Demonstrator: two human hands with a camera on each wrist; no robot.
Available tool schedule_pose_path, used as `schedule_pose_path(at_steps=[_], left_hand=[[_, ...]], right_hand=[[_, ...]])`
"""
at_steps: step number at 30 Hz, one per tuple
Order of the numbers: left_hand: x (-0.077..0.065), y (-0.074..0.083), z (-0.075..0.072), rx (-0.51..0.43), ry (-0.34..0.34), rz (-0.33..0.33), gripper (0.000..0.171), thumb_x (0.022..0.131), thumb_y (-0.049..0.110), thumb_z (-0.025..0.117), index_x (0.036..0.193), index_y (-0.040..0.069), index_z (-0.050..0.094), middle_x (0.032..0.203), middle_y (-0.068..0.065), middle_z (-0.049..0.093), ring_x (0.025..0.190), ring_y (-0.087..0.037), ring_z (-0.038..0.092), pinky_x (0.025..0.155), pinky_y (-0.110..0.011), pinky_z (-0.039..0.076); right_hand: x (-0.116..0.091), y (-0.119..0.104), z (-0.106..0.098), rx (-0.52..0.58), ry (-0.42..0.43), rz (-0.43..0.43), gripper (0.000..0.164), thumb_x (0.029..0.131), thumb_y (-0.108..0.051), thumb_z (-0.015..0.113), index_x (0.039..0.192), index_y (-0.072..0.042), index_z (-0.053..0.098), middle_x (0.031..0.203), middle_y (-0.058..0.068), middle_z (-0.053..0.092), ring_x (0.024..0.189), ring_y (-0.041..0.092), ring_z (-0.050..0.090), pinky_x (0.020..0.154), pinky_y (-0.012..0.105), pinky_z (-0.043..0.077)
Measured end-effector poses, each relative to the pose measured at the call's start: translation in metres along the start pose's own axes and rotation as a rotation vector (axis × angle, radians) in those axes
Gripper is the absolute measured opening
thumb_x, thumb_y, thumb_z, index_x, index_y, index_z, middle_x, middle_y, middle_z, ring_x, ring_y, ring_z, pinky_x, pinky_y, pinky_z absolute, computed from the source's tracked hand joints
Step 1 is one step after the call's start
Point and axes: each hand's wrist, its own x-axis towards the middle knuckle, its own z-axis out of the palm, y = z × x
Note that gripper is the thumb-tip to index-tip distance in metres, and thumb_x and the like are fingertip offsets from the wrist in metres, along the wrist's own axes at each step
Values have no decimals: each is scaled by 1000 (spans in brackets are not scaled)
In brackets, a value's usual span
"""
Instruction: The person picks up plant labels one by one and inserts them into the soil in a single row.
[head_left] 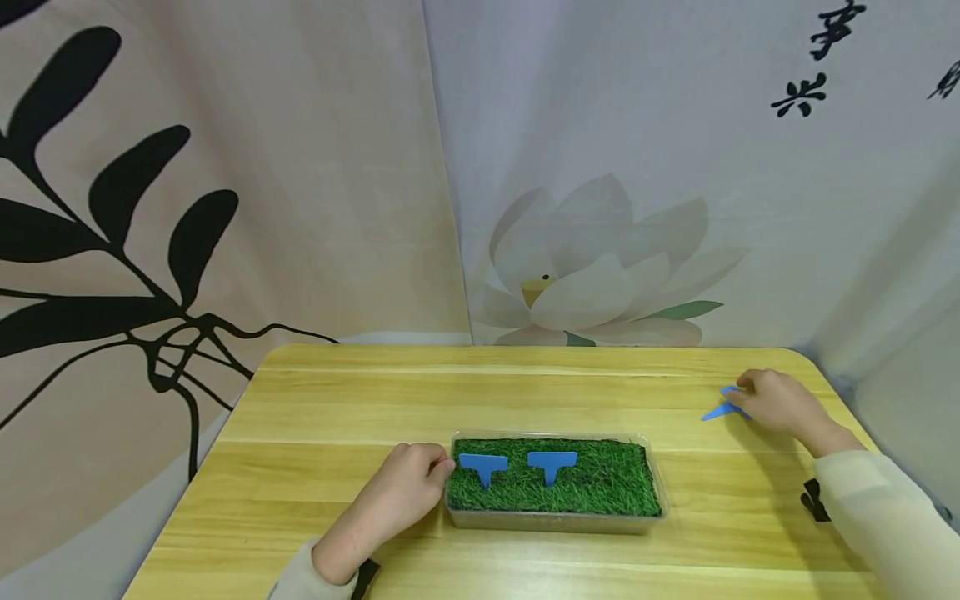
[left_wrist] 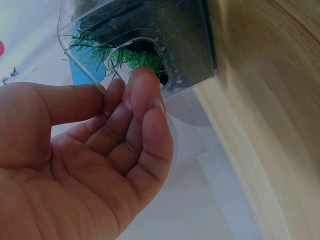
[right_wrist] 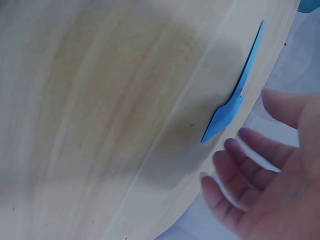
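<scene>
My left hand [head_left: 397,492] pinches the left rim of a clear plastic box [head_left: 551,522] between thumb and forefinger. Green artificial grass [head_left: 607,483] fills the box. Two blue T-shaped plant labels stand in it, one plant label [head_left: 483,463] near the left end and another plant label [head_left: 552,462] near the middle. At the table's far right, my right hand [head_left: 783,407] is over a loose blue plant label [right_wrist: 225,116], partly covered in the head view. In the right wrist view the fingers [right_wrist: 239,172] are spread and apart from that label, which lies on the wood.
The pale wooden table [head_left: 360,392] extends around the box. Behind it hangs a curtain [head_left: 337,167] with printed plants and characters. The table's right edge is close to my right hand.
</scene>
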Motion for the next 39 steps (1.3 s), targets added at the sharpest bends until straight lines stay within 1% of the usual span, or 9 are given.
schedule_pose_path(at_steps=[6, 11, 20, 23, 26, 29, 31, 35, 39], left_hand=[[0, -1, 0, 1, 0, 8, 35, 97, 15, 52, 62, 15, 47, 48, 6, 35, 38, -7, 30, 41, -22, 33], [0, -1, 0, 0, -2, 6, 34, 97, 15, 52, 63, 15, 48, 48, 6, 35, 38, -7, 30, 41, -22, 32], [0, 0, 0, -7, -4, -3, 34, 97, 14, 52, 63, 15, 47, 48, 6, 35, 38, -7, 30, 41, -22, 32], [0, 1, 0, -1, -3, -4, 35, 97, 14, 52, 63, 15, 47, 48, 6, 35, 38, -7, 30, 41, -22, 32], [0, 1, 0, 1, -1, -8, 34, 97, 14, 52, 63, 15, 48, 48, 6, 36, 38, -7, 30, 41, -22, 32], [0, 1, -1, -1, 0, -9, 34, 97, 14, 52, 63, 15, 48, 48, 6, 36, 38, -7, 30, 41, -22, 32], [0, 1, -1, -11, -4, -8, 34, 97, 14, 52, 63, 15, 48, 48, 6, 35, 38, -7, 29, 41, -22, 31], [-1, 0, 0, -25, -9, -5, 34, 97, 14, 52, 63, 15, 48, 48, 6, 35, 38, -6, 29, 40, -21, 31], [-1, 0, 0, -19, -4, -5, 33, 97, 14, 52, 64, 14, 50, 48, 6, 36, 38, -7, 30, 40, -22, 32]], right_hand=[[-1, 0, 0, -22, -83, 58, 74, 91, -53, 52, 116, 16, 53, 109, 33, 59, 88, 44, 56, 64, 52, 48], [-2, -1, -2, 12, -140, 80, 80, 88, -56, 55, 117, 18, 49, 112, 36, 56, 92, 47, 54, 67, 53, 48], [-2, -2, -4, 87, -141, 84, 76, 86, -50, 62, 112, 21, 50, 108, 36, 56, 92, 45, 54, 72, 53, 48], [-2, -1, -4, 100, -146, 94, 76, 86, -49, 63, 111, 22, 51, 108, 37, 56, 90, 43, 55, 71, 50, 48], [-2, 0, -4, 109, -138, 103, 75, 85, -48, 65, 110, 22, 52, 107, 36, 57, 84, 36, 56, 68, 45, 49], [-1, 1, -3, 125, -125, 103, 71, 84, -45, 67, 109, 21, 53, 103, 34, 58, 77, 29, 54, 64, 40, 49], [0, 2, -2, 143, -117, 103, 66, 84, -41, 68, 108, 19, 54, 101, 32, 59, 76, 27, 54, 63, 39, 48], [-1, 4, -1, 173, -91, 86, 52, 86, -29, 68, 105, 17, 56, 98, 30, 60, 79, 30, 55, 64, 40, 49], [-2, 3, -5, 194, -46, 51, 34, 88, -17, 64, 100, 14, 60, 94, 27, 62, 80, 31, 56, 65, 43, 50]])
